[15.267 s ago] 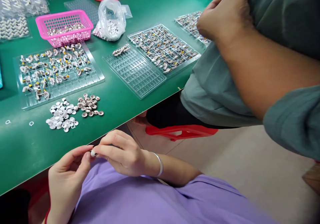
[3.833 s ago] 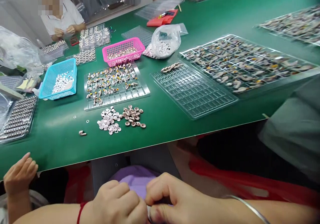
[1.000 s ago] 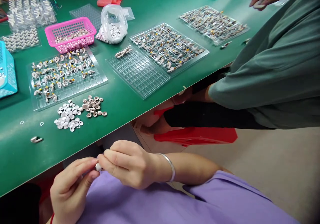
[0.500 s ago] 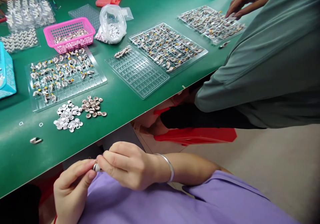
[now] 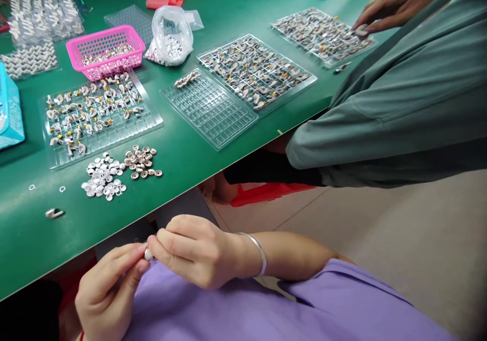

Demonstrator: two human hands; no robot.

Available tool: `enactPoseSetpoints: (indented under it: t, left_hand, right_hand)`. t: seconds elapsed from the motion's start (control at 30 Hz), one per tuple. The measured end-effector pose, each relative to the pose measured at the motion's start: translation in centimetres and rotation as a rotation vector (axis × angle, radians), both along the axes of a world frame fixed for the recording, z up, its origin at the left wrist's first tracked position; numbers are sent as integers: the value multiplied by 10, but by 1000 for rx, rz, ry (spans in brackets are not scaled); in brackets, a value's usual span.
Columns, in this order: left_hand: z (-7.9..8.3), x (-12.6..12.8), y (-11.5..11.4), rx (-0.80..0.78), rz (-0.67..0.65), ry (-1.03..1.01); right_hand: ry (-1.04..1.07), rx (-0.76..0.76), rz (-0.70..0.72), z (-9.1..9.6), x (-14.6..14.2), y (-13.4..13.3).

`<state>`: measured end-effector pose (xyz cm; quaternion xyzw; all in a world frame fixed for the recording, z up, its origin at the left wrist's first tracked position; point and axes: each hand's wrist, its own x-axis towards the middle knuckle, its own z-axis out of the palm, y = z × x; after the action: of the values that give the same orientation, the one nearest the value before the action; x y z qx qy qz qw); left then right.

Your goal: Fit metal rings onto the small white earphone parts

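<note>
A small rounded white earbud part (image 5: pixel 148 254) is pinched between my two hands, over my lap in front of the table edge. My left hand (image 5: pixel 106 285) grips it between thumb and forefinger. From the other side, the closed fingertips of my right hand (image 5: pixel 198 252) press on it and hide much of it. On the table ahead lie a heap of small white caps (image 5: pixel 102 178) and a heap of beige cup-shaped caps (image 5: pixel 140 161). A single earbud shell (image 5: pixel 55 213) lies at the left, beside two small white rings.
Behind the heaps, a clear tray (image 5: pixel 150 120) holds earbud pieces with yellow bits. A pink basket (image 5: pixel 76 59), a plastic bag of parts (image 5: pixel 173 39), a blue basket (image 5: pixel 11 117) and a filled tray (image 5: pixel 254 72) stand around. A co-worker's hand (image 5: pixel 399 6) is at the far right.
My left hand has shifted slightly left and turned a little; the dark band on the earbud part no longer shows. The co-worker's hand and sleeve have moved, the hand to the right with a small piece.
</note>
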<state>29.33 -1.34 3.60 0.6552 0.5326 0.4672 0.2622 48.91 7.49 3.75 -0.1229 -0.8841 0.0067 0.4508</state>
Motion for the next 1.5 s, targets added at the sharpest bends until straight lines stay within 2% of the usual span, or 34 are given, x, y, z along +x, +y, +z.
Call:
enactPoseSetpoints:
  t: [0.1, 0.3, 0.5, 0.73, 0.8, 0.9, 1.03, 1.23, 1.43, 1.5]
  left_hand:
    - [2, 0, -2, 44, -7, 76]
    - [5, 0, -3, 40, 2, 96]
    - [4, 2, -6, 73, 51, 175]
    - [4, 8, -4, 191, 72, 248]
    - [4, 9, -2, 171, 78, 231]
    - [5, 10, 2, 55, 71, 134]
    - [3, 11, 5, -38, 92, 32]
    - [1, 9, 7, 43, 61, 117]
    - [3, 7, 7, 52, 65, 190]
    - [4, 8, 8, 40, 68, 186]
  right_hand:
    - [23, -16, 4, -2, -1, -1]
    - [28, -106, 30, -5, -3, -3]
    - [-14, 5, -14, 0, 1, -1]
    - [-28, -13, -32, -1, 0, -4]
    - [-31, -33, -42, 0, -1, -4]
    - [-55, -68, -35, 2, -1, -3]
    - [-90, -175, 0, 3, -2, 1]
    - [-94, -317, 9, -2, -3, -2]
    - [-145, -223, -26, 2, -3, -3]
    - [-146, -246, -9, 4, -1, -3]
